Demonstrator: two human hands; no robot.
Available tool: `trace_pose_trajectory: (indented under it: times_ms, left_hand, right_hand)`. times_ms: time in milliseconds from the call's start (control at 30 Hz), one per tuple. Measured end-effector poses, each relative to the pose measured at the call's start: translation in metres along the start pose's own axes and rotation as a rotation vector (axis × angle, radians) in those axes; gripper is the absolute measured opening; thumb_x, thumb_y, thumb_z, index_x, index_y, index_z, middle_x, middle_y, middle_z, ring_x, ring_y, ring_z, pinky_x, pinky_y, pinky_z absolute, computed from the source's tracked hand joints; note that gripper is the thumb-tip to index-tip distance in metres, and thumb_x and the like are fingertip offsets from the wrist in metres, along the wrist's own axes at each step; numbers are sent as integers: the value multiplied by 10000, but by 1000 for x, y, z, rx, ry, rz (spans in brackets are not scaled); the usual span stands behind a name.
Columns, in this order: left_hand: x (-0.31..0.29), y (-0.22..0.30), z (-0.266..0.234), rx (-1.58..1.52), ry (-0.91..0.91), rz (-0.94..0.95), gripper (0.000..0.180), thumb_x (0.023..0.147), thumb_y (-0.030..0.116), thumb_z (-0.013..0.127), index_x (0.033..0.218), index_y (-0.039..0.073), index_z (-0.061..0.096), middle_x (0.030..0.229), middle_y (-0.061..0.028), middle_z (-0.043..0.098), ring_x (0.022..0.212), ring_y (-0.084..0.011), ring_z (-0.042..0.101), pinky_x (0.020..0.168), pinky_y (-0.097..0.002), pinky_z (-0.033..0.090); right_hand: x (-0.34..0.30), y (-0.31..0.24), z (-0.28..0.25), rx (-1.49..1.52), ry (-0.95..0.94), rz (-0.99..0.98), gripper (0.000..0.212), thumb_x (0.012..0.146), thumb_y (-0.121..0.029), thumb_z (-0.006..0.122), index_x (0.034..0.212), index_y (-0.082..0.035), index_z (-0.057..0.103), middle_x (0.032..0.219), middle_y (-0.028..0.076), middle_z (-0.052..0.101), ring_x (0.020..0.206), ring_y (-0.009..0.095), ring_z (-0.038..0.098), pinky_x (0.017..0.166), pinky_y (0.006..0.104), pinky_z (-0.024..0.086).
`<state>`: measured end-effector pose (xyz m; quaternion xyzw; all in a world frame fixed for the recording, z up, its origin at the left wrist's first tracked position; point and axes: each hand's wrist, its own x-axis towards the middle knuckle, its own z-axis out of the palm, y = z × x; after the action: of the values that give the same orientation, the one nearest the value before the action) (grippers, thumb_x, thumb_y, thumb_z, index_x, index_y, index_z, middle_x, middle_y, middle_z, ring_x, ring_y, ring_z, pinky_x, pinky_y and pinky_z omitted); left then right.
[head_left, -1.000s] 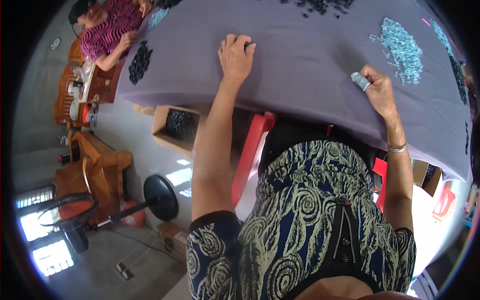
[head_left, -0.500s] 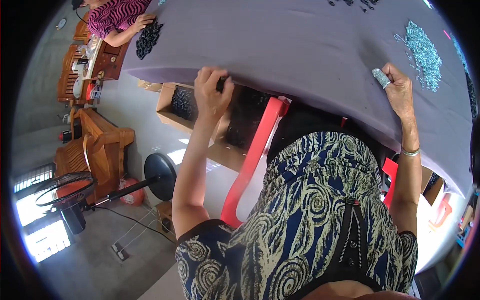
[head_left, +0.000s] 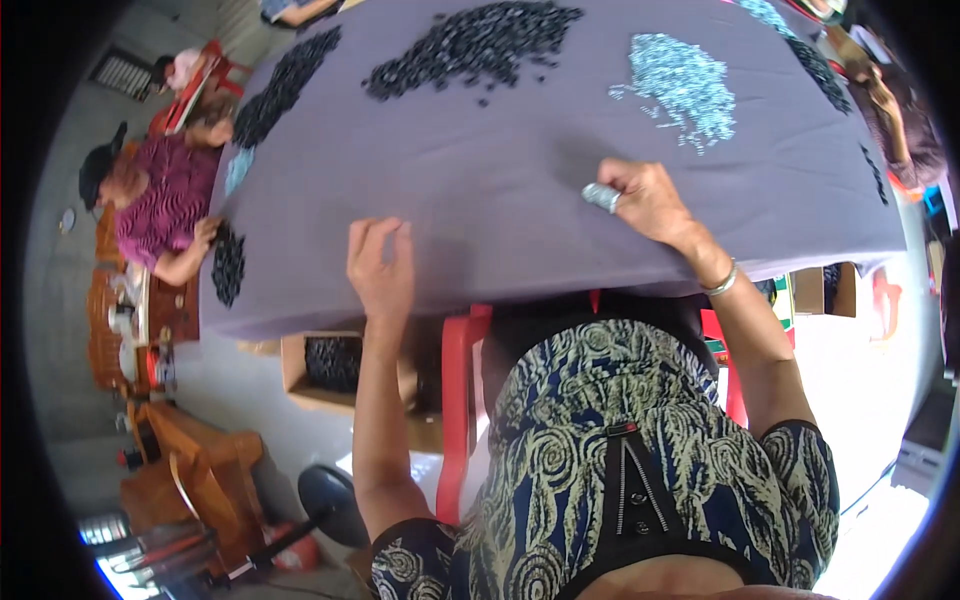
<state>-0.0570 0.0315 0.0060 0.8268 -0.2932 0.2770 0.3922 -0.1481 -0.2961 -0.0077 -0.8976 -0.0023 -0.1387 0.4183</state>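
Note:
My left hand [head_left: 380, 270] is raised over the near edge of the purple-grey cloth-covered table [head_left: 480, 190]. Its fingers are loosely bent and slightly blurred, thumb apart from them, and nothing shows between them. Over the cloth to the right, my right hand [head_left: 648, 205] is closed, its thumb wrapped in a whitish cover [head_left: 601, 197]; whatever it may hold is hidden. Beyond it lies a heap of small shiny pale-blue pieces [head_left: 685, 90]. Farther back at the middle spreads a large heap of small black pieces [head_left: 480, 50]. A metal bangle [head_left: 724, 278] circles my right wrist.
A person in a patterned purple shirt [head_left: 165, 225] sits at the left edge by a small black pile [head_left: 228, 265]. Another person [head_left: 895, 115] sits at the far right. Below the table stand a cardboard box of black pieces [head_left: 335, 362] and a red chair [head_left: 458, 400].
The view has tilted up, showing more of the table. A small black piece at my left fingers no longer shows, and those fingers have spread. My right hand stays closed.

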Motion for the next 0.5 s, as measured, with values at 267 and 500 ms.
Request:
trace_pose_trajectory:
  times_ms: [267,500]
  left_hand:
    - [68,58,128,-143,-130,159,265,787,103,721,1025,20,637,936,-117,577,880,-311,571,755,-397,470]
    - [42,50,166,121,-415,337,601,858,396,647,1298,25,472,1268,-186,452,1161,-363,448,945,-465,392]
  right_hand:
    - [-3,0,2,-122,78,-111,256,830,-224,724,754,-50,552,595,123,544,495,291,468,494,400,399]
    - [4,15,-27,-132,285,-195,138,836,-106,686,935,-42,614,850,119,599,698,274,616,634,364,501]
